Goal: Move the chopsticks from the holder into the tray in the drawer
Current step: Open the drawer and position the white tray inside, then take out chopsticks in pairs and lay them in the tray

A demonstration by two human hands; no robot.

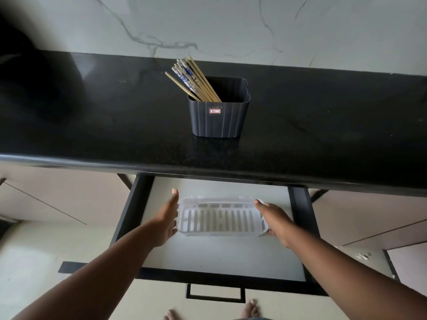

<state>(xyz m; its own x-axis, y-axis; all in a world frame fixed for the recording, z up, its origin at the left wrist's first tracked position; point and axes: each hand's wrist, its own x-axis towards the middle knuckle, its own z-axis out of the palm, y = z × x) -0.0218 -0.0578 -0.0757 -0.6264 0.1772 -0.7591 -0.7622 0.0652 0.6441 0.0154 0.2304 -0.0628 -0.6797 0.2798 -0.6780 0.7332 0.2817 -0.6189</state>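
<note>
Both hands hold the white slotted plastic tray (219,219) in the open black-framed drawer (136,204), left hand (167,219) and right hand (275,219) curled round its ends, while the wooden and blue-patterned chopsticks (193,80) stand in the dark ribbed holder (219,116) on the black desk (323,123).

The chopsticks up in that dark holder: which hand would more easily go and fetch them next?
Probably the left hand. Both hands hold the tray by its ends, but the chopsticks lean left out of the holder, toward that side. The right hand would reach across.
</note>
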